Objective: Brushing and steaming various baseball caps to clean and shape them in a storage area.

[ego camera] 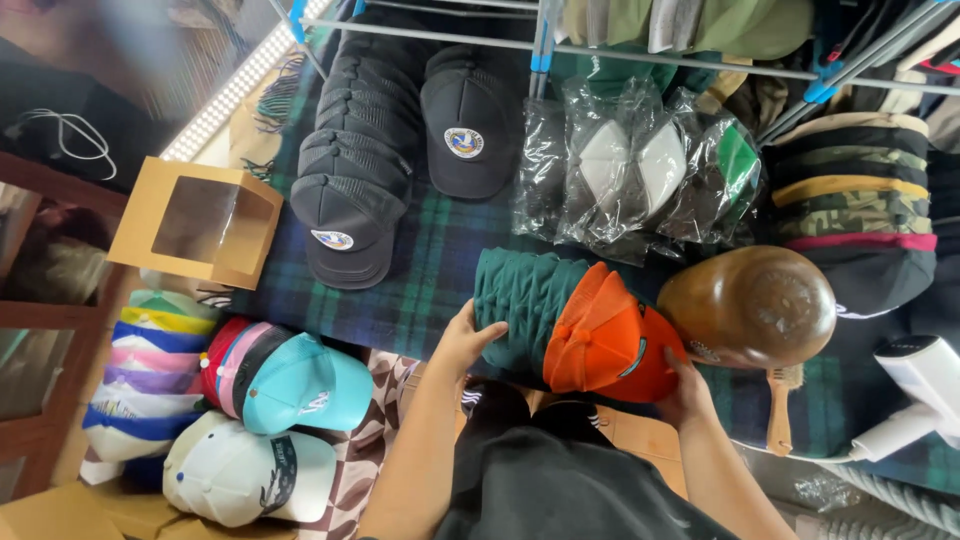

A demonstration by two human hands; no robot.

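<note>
Lying across plaid-covered bench (420, 270): nested cap stack (560, 315), long axis left-right, green caps left, orange cap (605, 345) at right end, wooden head form (750, 305) just beyond. Left hand (465, 340) spread flat against green end. Right hand (685, 390) under orange cap's brim, fingers partly hidden, likely cupping. Both hands equally near, bracketing stack.

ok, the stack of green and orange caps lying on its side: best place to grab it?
By its two ends, squeezing inward. The nested cap stack lies sideways on the plaid cloth: left hand on the green end, right hand on the orange end. Gripped mid-stack, it may well slide apart.
</note>
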